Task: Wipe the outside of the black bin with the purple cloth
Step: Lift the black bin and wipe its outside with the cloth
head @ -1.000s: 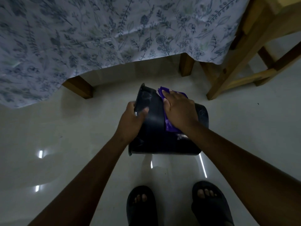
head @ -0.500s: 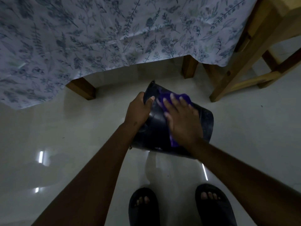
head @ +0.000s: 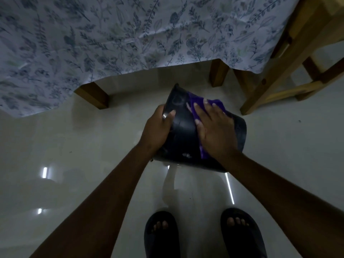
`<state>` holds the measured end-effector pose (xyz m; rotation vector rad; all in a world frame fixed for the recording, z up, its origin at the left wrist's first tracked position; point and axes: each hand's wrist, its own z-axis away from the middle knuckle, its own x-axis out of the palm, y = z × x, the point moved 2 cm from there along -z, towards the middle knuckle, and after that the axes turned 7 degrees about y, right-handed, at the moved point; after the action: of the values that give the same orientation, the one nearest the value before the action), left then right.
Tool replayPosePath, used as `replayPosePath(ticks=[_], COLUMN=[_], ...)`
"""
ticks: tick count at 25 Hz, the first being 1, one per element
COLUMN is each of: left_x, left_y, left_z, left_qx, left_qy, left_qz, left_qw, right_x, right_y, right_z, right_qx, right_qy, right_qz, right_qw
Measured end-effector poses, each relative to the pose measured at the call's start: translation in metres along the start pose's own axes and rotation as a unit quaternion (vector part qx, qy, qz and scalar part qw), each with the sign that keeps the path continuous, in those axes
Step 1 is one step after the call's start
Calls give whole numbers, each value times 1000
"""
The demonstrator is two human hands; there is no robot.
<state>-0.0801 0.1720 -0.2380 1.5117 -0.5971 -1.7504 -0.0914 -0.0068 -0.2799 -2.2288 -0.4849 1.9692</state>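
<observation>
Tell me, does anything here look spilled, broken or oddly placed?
Only the round black plastic bin: it is tipped on its side, gripped by the left hand while the right hand presses the purple cloth against it. Nothing looks spilled.

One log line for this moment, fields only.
step: wiping | left hand: grips black bin | right hand: flat on purple cloth | bin: tilted

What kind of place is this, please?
Probably a home dining area: a table under a floral tablecloth, a wooden chair beside it, and a glossy tiled floor.
</observation>
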Motion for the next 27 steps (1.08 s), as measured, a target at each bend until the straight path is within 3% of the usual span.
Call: replayPosePath(ticks=[3, 5, 8, 13, 19, 21, 25, 27], left_x=[-1, -2, -2, 0, 4, 4, 5, 5], left_y=[-27, -31, -12, 5, 1, 4, -1, -2], left_z=[38, 30, 5, -23, -40, -39, -40, -42], left_qx=[-7, -10, 12, 40, 43, 44, 19, 8], left_qy=[49, 80, 64, 51, 23, 20, 16, 21], left_qz=[-24, -41, -42, -75, -127, -126, -125, -142], left_qw=[998, 996, 997, 995, 991, 991, 992, 990], right_x=[1, 6, 9, 0, 8, 6, 6, 6], right_y=[-1, -22, -30, 0, -22, -22, -2, -13], right_z=[13, 50, 64, -15, 66, 35, 23, 72], right_qx=[35, -23, -115, 55, -98, -88, 23, -26], right_qy=[11, -1, -12, -12, -30, -24, -23, -32], right_qz=[4, 24, 32, -69, 12, 11, -20, 5], right_qw=[999, 999, 993, 996, 995, 996, 999, 999])
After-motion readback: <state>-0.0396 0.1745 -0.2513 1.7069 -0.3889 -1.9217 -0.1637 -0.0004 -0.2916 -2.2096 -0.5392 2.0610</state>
